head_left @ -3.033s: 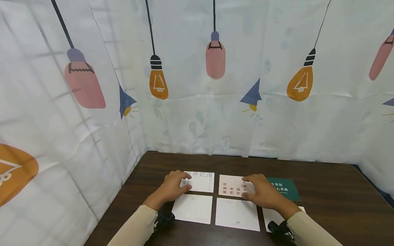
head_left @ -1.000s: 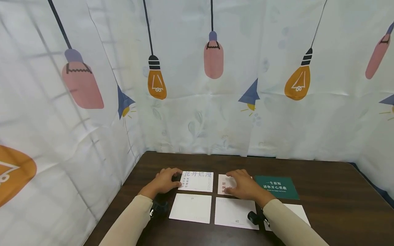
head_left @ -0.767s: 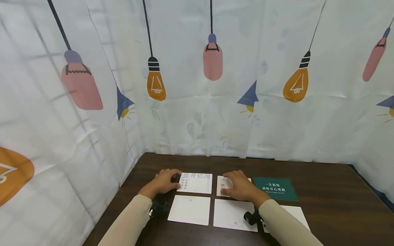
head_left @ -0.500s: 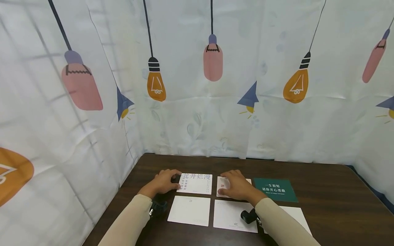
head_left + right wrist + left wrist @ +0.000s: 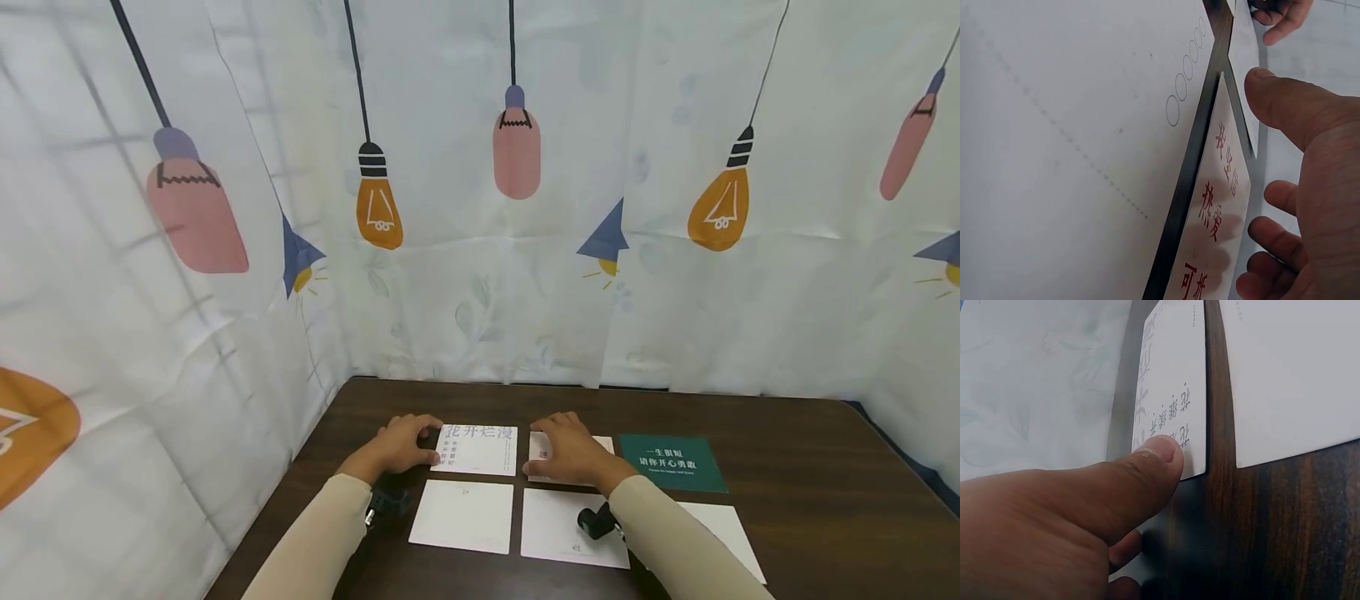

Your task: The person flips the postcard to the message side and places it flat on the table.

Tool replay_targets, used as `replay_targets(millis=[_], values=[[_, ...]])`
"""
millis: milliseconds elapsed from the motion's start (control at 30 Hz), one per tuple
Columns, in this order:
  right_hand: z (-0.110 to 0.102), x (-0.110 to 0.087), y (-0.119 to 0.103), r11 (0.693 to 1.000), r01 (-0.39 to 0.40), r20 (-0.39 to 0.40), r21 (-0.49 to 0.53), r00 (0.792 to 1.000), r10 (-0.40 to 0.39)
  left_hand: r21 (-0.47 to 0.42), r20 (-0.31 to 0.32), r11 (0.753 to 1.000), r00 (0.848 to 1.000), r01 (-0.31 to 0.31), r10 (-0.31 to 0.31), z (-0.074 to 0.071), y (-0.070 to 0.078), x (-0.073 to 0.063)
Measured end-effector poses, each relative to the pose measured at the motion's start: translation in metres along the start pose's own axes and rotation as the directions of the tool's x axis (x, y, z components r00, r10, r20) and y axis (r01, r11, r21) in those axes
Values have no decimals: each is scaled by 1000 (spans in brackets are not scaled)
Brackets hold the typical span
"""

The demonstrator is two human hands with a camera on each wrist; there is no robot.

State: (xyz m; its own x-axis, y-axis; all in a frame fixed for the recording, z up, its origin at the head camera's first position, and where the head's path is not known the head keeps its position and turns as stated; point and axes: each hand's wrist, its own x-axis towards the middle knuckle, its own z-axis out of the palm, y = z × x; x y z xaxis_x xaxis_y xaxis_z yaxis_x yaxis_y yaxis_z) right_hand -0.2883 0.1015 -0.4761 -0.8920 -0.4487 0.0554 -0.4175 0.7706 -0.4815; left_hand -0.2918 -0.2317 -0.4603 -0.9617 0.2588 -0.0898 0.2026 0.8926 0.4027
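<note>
My left hand (image 5: pixel 393 447) is at the left edge of a white card (image 5: pixel 483 450) printed with blue-grey characters. In the left wrist view its thumb (image 5: pixel 1163 450) lies over the card's corner, and its other fingertips show below, off the card. My right hand (image 5: pixel 572 452) spreads over a pale pink card with red characters (image 5: pixel 1213 206), which it partly covers in the head view. Thumb and fingers are apart, and the right wrist view shows nothing gripped. A green card (image 5: pixel 672 462) with white lettering lies to the right.
Nearer me are three mostly plain white cards: a left one (image 5: pixel 461 517), a middle one (image 5: pixel 551 529) and a right one (image 5: pixel 723 533), partly under my right sleeve. All lie on a dark wooden table (image 5: pixel 817 475). A lamp-patterned curtain (image 5: pixel 465 283) hangs behind.
Both hands have shifted left over three seconds: my left hand to the outer edge of the blue-lettered card, my right hand across to the pink card's left end. The cards appear to stay put.
</note>
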Motion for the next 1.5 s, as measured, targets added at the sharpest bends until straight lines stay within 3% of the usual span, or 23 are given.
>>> replay_targets(millis=[367, 667, 1267, 1500], values=[[4, 8, -6, 1000, -5, 33, -28, 999, 5, 13, 43, 1000, 999, 23, -23, -3, -1, -1], [-3, 14, -10, 999, 1, 46, -43, 999, 1, 39, 34, 999, 999, 21, -22, -3, 0, 9], [5, 22, -10, 995, 11, 89, -101, 996, -2, 58, 50, 997, 998, 47, -50, -3, 4, 10], [1, 24, -13, 998, 2, 115, -65, 993, 6, 66, 63, 996, 996, 64, -68, -5, 7, 12]])
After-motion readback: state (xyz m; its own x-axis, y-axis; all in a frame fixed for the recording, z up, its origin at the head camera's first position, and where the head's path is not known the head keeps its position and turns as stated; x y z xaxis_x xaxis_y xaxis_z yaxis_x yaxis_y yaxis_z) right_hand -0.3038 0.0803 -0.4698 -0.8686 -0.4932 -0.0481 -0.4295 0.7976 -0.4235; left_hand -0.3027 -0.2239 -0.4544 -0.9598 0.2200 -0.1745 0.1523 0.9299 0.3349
